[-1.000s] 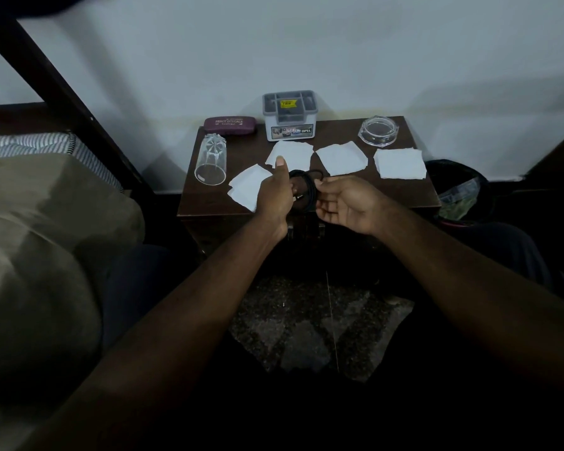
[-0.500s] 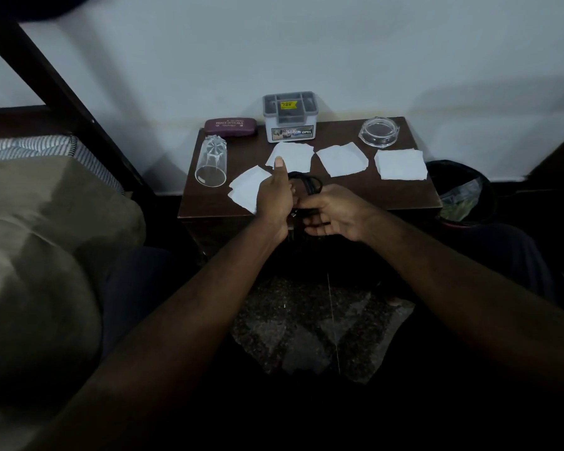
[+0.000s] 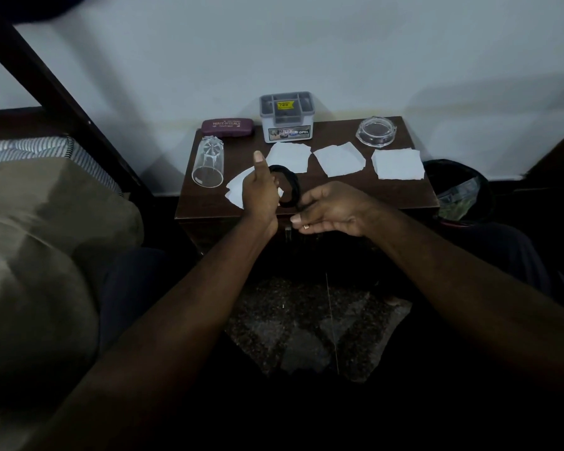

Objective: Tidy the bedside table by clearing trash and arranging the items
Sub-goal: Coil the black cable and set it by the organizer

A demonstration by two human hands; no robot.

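Cable coil (image 3: pixel 288 187) | above front edge of surface (image 3: pixel 388 194) | fingers of my left hand (image 3: pixel 261 193) clasp one side | right hand (image 3: pixel 336 208) curled at lower loops, grip unclear | light, floppy, springy; best pinched across all loops.

The maroon glasses case (image 3: pixel 227 127) at 11 o'clock on the bedside table (image 3: pixel 401 192) reads "PRINCE OPTICALS". The grey organiser box (image 3: pixel 286 123) at 12 o'clock carries "OPEL" on its front label. Its yellow sticker (image 3: pixel 284 105) on top shows 3 digits, too blurred to read.
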